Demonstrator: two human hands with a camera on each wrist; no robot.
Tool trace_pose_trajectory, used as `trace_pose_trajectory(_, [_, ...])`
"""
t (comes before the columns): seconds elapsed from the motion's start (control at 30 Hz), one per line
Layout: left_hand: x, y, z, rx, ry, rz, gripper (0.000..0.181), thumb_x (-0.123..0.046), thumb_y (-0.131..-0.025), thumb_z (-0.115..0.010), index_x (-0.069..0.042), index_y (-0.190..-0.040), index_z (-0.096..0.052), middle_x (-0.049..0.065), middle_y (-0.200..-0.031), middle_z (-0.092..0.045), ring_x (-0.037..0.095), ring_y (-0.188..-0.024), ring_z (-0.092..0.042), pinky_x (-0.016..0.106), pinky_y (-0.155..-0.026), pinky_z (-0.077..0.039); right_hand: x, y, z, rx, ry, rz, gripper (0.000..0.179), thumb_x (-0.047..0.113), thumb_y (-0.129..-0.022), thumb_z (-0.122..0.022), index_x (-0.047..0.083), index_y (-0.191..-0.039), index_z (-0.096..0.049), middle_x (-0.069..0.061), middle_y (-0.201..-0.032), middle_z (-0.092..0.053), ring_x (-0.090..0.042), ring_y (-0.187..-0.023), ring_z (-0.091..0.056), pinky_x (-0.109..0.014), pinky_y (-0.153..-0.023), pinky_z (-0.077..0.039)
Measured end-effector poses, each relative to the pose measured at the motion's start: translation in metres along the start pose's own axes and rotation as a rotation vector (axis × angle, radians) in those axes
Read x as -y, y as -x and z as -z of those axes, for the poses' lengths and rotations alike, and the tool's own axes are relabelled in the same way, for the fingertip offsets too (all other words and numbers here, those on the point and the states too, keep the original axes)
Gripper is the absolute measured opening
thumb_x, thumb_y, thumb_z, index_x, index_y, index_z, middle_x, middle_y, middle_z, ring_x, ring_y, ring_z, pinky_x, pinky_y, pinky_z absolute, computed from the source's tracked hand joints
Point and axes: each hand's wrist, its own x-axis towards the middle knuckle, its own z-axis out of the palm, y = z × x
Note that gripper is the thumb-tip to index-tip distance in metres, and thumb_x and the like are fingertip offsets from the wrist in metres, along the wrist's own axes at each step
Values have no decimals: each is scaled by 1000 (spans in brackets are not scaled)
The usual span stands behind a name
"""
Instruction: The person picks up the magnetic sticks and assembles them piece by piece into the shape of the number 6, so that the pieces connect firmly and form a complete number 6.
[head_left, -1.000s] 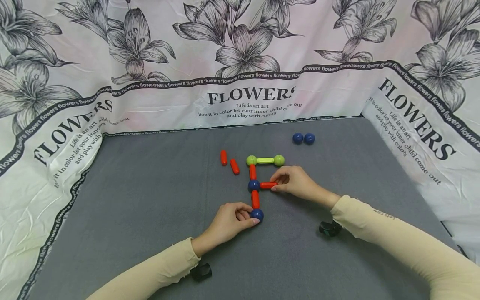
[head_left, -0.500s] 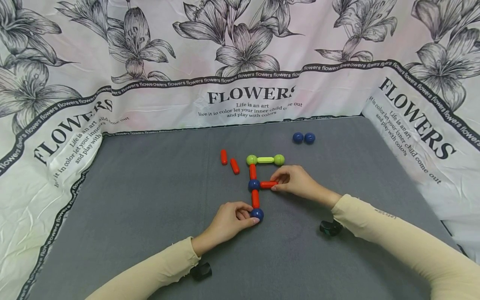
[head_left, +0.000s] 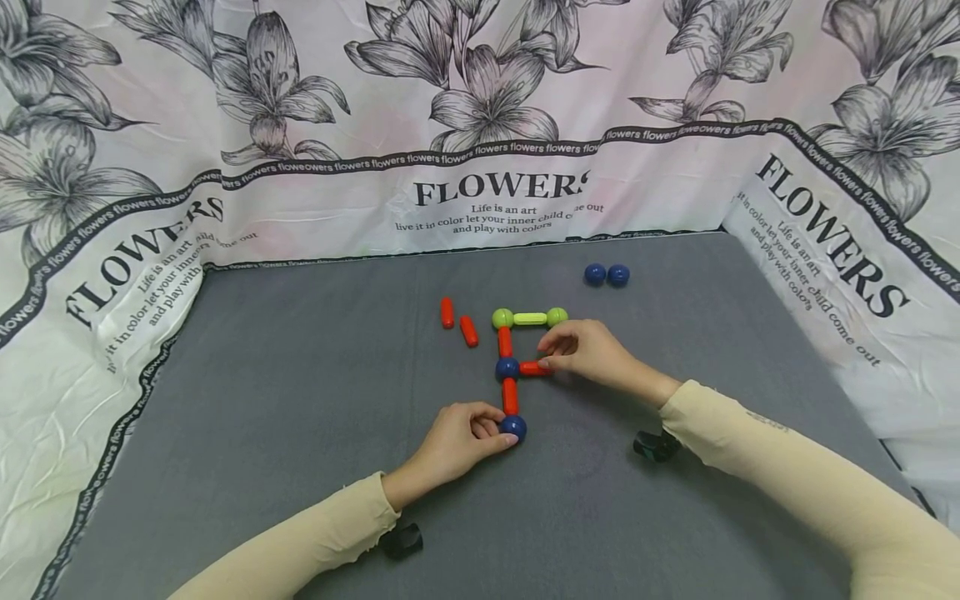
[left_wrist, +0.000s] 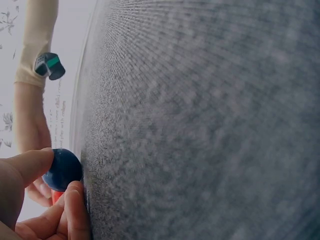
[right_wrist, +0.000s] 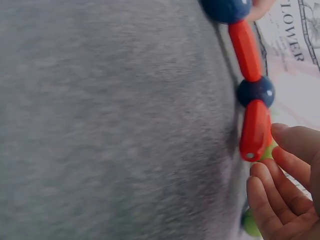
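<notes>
White cloth [head_left: 315, 217] printed with grey flowers backs a grey, cloth-covered table [head_left: 300, 400]. Left to right: two loose, glossy red rods [head_left: 468, 332]; a left hand [head_left: 456, 439], thumb and fingers pinching a shiny dark-blue ball [head_left: 513, 428]; a column of joined rods and balls [head_left: 505, 342]; then, from its dark-blue middle ball [head_left: 507, 367], a red side rod [head_left: 532, 368] lying crosswise, free end pointing right. Just beside that end, nearer than the left, the right hand [head_left: 587, 354] has relaxed fingers, apparently holding nothing.

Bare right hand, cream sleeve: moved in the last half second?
Yes: in the head view, the right hand has shifted slightly forward, toward the rightmost shiny lime-green ball.
</notes>
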Motion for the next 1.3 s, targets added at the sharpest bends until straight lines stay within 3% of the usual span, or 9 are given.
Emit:
trace_pose_trajectory(0.23, [2, 0, 1, 3, 0, 0, 32, -28, -85, -79, -5, -106, -72, 0, -80, -68, 6, -65, -58, 18, -60, -48, 11, -21, -1, -25, 0, 80, 23, 18, -84, -80, 7, -103, -74, -3, -91, -74, -12, -77, -66, -24, -70, -54])
trace_pose_trajectory(0.4, [3, 0, 1, 7, 2, -4, 32, -28, -85, -79, -5, -106, -72, 0, -80, -68, 5, -65, -57, 18, -60, -48, 24, -45, -1, 6, -13, 101, 25, 19, -84, -80, 9, -106, -74, -4, -97, -74, -15, -83, -66, -28, -75, -55])
trace_pose_trajectory(0.7, [3, -1, 1, 15, 18, -7, 32, -28, -85, -79, -4, -106, -72, 0, -80, -69, 5, -65, -58, 18, -60, -49, 49, -100, 0, 195, -29, 138, 32, 17, -86, -77, 5, -116, -71, -17, -112, -72, -19, -95, -67, -37, -90, -56])
trace_pose_trajectory(1.0, [2, 0, 2, 15, 14, -16, 31, -28, -85, -79, -5, -105, -72, 0, -80, -68, 5, -65, -57, 18, -60, -48, 62, -154, 2, 358, -43, 104, 33, 10, -88, -75, 6, -120, -69, -12, -119, -71, -19, -103, -68, -35, -92, -55])
trace_pose_trajectory(1.3, [1, 0, 3, 0, 13, -15, 31, -27, -84, -79, -5, -104, -72, 0, -79, -67, 4, -64, -56, 17, -59, -48, 60, -194, -8, 427, -44, 83, 32, 4, -86, -74, 9, -117, -72, -11, -123, -71, -19, -106, -68, -37, -99, -52])
